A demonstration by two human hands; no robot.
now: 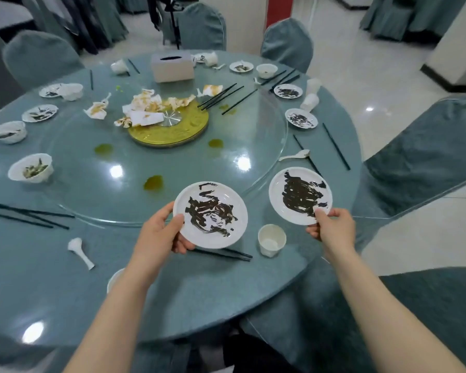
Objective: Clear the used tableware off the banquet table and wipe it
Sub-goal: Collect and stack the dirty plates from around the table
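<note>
Head view: left hand pinching near plate at its left rim, thumb on top, fingers curled under; dark sauce smeared across it. Right hand gripping second plate at its lower right rim, same dark smears. Both plates lifted over near edge of round table. Paper cup upright between hands, black chopsticks just under left plate. Farther out: glass turntable, soiled napkins, tissue box.
</note>
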